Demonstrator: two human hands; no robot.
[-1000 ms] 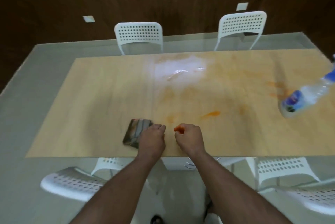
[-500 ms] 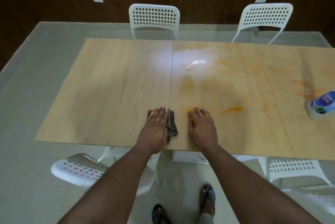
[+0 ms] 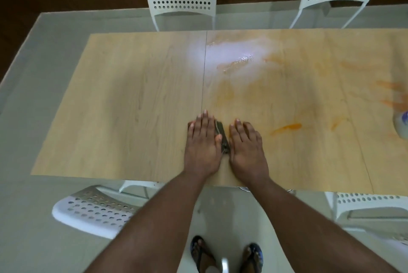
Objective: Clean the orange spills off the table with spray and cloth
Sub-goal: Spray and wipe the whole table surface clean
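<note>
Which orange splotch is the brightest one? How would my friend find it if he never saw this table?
Start at the long wooden table and find the two hands lying flat near its front edge. Just past the right hand, toward the table's right end, lies a short slanted orange streak. The other orange marks are pale smears farther back or at the far right; this one is small, solid and vivid.

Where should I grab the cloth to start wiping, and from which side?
The cloth lies flat near the table's front edge, mostly under the left hand; only its right edge shows, beside the right hand. Probably best to curl the left fingers over its far edge from above, bunching it into the palm: it is too thin to pinch sideways.
</note>
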